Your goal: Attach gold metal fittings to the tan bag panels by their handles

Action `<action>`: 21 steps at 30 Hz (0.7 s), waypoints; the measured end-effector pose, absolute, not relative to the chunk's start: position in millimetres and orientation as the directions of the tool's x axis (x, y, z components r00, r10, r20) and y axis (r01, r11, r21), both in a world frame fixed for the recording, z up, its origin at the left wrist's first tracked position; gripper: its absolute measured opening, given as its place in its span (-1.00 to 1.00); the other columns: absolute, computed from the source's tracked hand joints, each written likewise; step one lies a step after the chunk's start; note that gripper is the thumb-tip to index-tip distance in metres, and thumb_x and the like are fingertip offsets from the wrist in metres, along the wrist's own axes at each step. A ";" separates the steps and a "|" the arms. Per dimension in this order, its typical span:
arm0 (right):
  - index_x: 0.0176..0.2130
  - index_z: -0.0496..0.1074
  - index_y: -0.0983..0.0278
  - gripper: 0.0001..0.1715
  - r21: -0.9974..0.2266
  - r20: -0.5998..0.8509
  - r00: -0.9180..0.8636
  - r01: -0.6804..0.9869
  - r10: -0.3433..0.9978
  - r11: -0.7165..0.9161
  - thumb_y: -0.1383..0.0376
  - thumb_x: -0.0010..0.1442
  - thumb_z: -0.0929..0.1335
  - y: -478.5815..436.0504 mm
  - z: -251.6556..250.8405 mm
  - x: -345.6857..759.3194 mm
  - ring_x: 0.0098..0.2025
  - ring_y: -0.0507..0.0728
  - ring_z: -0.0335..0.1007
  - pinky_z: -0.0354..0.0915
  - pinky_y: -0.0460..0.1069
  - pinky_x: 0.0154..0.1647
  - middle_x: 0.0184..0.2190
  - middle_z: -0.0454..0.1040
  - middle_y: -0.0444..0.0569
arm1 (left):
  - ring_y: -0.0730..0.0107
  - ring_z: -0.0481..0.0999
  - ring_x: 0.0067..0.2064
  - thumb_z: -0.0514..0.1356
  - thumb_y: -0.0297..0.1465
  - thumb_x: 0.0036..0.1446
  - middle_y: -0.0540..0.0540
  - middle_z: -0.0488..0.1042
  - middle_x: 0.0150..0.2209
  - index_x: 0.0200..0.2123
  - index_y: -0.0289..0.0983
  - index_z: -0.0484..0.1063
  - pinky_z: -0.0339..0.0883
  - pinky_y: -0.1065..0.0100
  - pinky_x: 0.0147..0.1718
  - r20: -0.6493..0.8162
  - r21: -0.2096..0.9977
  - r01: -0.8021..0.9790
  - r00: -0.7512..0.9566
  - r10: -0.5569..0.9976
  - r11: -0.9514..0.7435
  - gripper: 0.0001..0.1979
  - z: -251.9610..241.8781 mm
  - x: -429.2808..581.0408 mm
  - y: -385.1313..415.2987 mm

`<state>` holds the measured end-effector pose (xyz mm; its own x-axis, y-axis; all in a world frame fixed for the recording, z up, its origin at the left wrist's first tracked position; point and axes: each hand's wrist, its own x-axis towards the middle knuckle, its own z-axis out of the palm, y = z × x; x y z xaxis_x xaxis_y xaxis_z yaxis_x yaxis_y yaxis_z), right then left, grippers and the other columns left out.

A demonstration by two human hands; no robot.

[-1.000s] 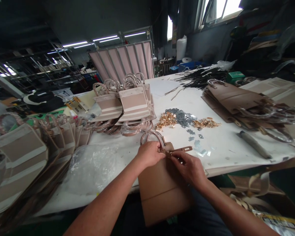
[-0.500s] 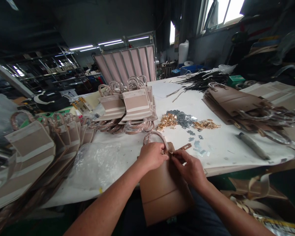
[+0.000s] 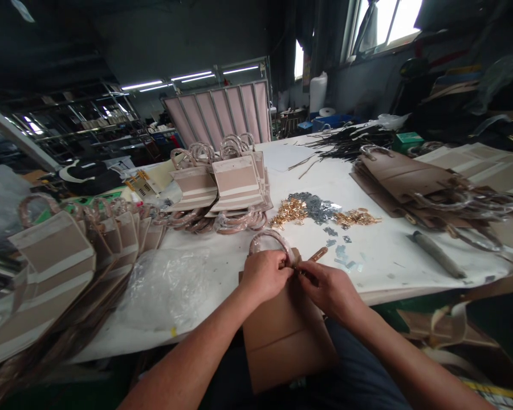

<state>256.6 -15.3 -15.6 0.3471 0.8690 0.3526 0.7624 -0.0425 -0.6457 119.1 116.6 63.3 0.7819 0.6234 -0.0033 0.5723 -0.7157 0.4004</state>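
A brown handbag (image 3: 282,341) leans between my lap and the table edge, its plastic-wrapped handle (image 3: 268,234) arching up at the top. My left hand (image 3: 267,274) is closed on the bag's upper edge by the foot of the handle. Close beside it, my right hand (image 3: 328,286) pinches at the same edge; a small piece of metal seems to be at its fingertips, mostly hidden. A brown strap tab (image 3: 318,254) sticks out behind my right hand. Beyond the bag lie heaps of gold metal fittings (image 3: 291,213) and grey metal plates (image 3: 318,206).
Beige-and-white bag pieces (image 3: 235,176) with wrapped handles stand at the back and left. Clear plastic sheeting (image 3: 166,285) lies near my left arm. To the right are a grey rod-like tool (image 3: 439,255) and stacked brown bags (image 3: 410,176). Black strips (image 3: 346,141) lie at the back.
My right hand has turned slightly, its fingers closing nearer the bag's edge and covering the small metal piece. My left hand keeps its hold.
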 end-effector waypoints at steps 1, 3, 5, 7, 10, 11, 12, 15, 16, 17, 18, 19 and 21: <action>-0.15 0.52 0.13 -0.76 -0.641 0.345 0.344 0.766 0.873 -0.048 0.26 0.32 0.27 -15.2 -14.9 256.4 -0.34 0.15 0.51 0.18 -0.03 -0.33 -0.32 0.58 -0.13 | 0.36 0.52 -0.34 0.33 -0.31 0.14 0.09 0.60 -0.39 -0.39 -0.15 0.55 0.02 0.35 -0.43 0.006 0.396 0.570 0.782 0.623 -0.720 -0.92 63.0 119.1 115.5; -0.18 0.52 0.13 -0.78 -0.631 0.328 0.330 0.774 0.885 -0.055 0.27 0.32 0.27 -15.2 -13.3 255.9 -0.34 0.15 0.51 0.16 -0.02 -0.34 -0.33 0.58 -0.13 | 0.36 0.51 -0.34 0.33 -0.32 0.14 0.08 0.60 -0.39 -0.39 -0.15 0.56 0.03 0.35 -0.43 0.025 0.384 0.566 0.784 0.621 -0.730 -0.93 62.9 118.7 113.3; -0.18 0.52 0.13 -0.78 -0.619 0.319 0.325 0.783 0.890 -0.064 0.28 0.32 0.27 -15.8 -11.1 255.4 -0.31 0.16 0.52 0.14 -0.01 -0.33 -0.31 0.59 -0.13 | 0.35 0.52 -0.33 0.32 -0.32 0.15 0.08 0.61 -0.38 -0.38 -0.14 0.56 0.04 0.35 -0.43 0.039 0.373 0.558 0.789 0.613 -0.742 -0.93 63.1 118.0 111.0; -0.19 0.52 0.13 -0.78 -0.606 0.313 0.333 0.791 0.889 -0.084 0.29 0.30 0.27 -16.7 -9.1 255.3 -0.32 0.17 0.52 0.13 -0.01 -0.33 -0.32 0.59 -0.13 | 0.35 0.53 -0.32 0.31 -0.31 0.16 0.09 0.61 -0.38 -0.38 -0.14 0.56 0.05 0.35 -0.42 0.044 0.364 0.550 0.796 0.603 -0.752 -0.92 63.4 117.2 108.9; -0.21 0.53 0.13 -0.78 -0.607 0.306 0.347 0.788 0.887 -0.099 0.28 0.29 0.27 -17.7 -7.7 256.1 -0.34 0.17 0.50 0.12 0.00 -0.35 -0.34 0.59 -0.13 | 0.34 0.54 -0.30 0.32 -0.30 0.17 0.09 0.61 -0.36 -0.36 -0.13 0.57 0.07 0.34 -0.40 0.051 0.348 0.544 0.803 0.594 -0.764 -0.92 64.2 115.9 105.6; -0.20 0.53 0.13 -0.76 -0.619 0.303 0.348 0.780 0.887 -0.094 0.28 0.29 0.27 -17.6 -7.6 256.5 -0.34 0.17 0.50 0.13 0.00 -0.35 -0.34 0.59 -0.13 | 0.33 0.55 -0.28 0.31 -0.30 0.18 0.08 0.62 -0.34 -0.34 -0.12 0.58 0.08 0.34 -0.39 0.059 0.341 0.536 0.808 0.587 -0.772 -0.93 64.8 115.5 104.4; -0.20 0.54 0.13 -0.75 -0.639 0.301 0.350 0.764 0.887 -0.084 0.28 0.28 0.26 -17.4 -7.6 256.8 -0.34 0.17 0.50 0.15 -0.01 -0.34 -0.34 0.59 -0.14 | 0.32 0.56 -0.26 0.31 -0.31 0.20 0.08 0.63 -0.32 -0.33 -0.12 0.58 0.09 0.34 -0.38 0.070 0.333 0.524 0.815 0.575 -0.784 -0.94 65.8 115.1 103.3; -0.20 0.55 0.13 -0.74 -0.752 0.312 0.366 0.659 0.877 -0.007 0.26 0.28 0.26 -15.9 -7.2 256.7 -0.33 0.17 0.50 0.23 -0.02 -0.31 -0.35 0.58 -0.14 | 0.28 0.57 -0.23 0.28 -0.32 0.24 0.05 0.64 -0.29 -0.32 -0.14 0.57 0.12 0.33 -0.35 0.120 0.305 0.472 0.842 0.526 -0.827 -0.91 70.5 113.3 100.7; -0.21 0.55 0.13 -0.75 -0.790 0.320 0.375 0.613 0.870 0.026 0.25 0.28 0.27 -15.3 -6.6 256.6 -0.32 0.17 0.50 0.26 -0.02 -0.29 -0.35 0.58 -0.14 | 0.27 0.58 -0.23 0.27 -0.32 0.25 0.03 0.64 -0.28 -0.31 -0.15 0.57 0.12 0.32 -0.34 0.135 0.296 0.459 0.848 0.513 -0.837 -0.90 72.4 112.5 100.4; -0.20 0.55 0.14 -0.76 -0.821 0.323 0.391 0.569 0.862 0.050 0.23 0.28 0.29 -14.8 -5.9 256.9 -0.31 0.18 0.50 0.28 -0.02 -0.27 -0.34 0.58 -0.13 | 0.26 0.58 -0.23 0.27 -0.31 0.26 0.02 0.64 -0.28 -0.31 -0.15 0.58 0.12 0.32 -0.34 0.145 0.291 0.450 0.852 0.504 -0.844 -0.90 74.3 111.5 100.4; -0.15 0.55 0.15 -0.76 -0.844 0.319 0.411 0.534 0.854 0.058 0.21 0.28 0.31 -14.3 -5.2 257.8 -0.32 0.18 0.50 0.30 -0.01 -0.27 -0.35 0.57 -0.13 | 0.26 0.58 -0.23 0.28 -0.30 0.26 0.02 0.64 -0.27 -0.31 -0.15 0.58 0.12 0.32 -0.34 0.149 0.292 0.442 0.855 0.496 -0.848 -0.89 75.9 110.5 100.8; -0.05 0.54 0.16 -0.70 -0.859 0.305 0.436 0.510 0.847 0.047 0.19 0.26 0.33 -13.9 -4.4 259.5 -0.34 0.18 0.50 0.31 0.00 -0.27 -0.37 0.57 -0.14 | 0.27 0.57 -0.23 0.28 -0.29 0.26 0.01 0.64 -0.28 -0.31 -0.16 0.58 0.12 0.32 -0.34 0.146 0.303 0.432 0.859 0.490 -0.849 -0.89 77.1 109.4 101.4; 0.18 0.46 0.17 -0.46 -0.864 0.270 0.467 0.504 0.842 -0.002 0.15 0.24 0.38 -13.0 -3.4 265.9 -0.40 0.18 0.47 0.30 0.00 -0.32 -0.44 0.53 -0.18 | 0.29 0.57 -0.25 0.30 -0.29 0.25 0.02 0.63 -0.30 -0.32 -0.17 0.59 0.12 0.33 -0.34 0.129 0.354 0.414 0.867 0.482 -0.839 -0.88 78.4 107.3 103.3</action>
<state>265.9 -13.0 -3.4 0.4672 0.8417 0.2705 0.5042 -0.0024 -0.8636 107.3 103.3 78.4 0.8669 0.4817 0.1287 0.4136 -0.8389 0.3539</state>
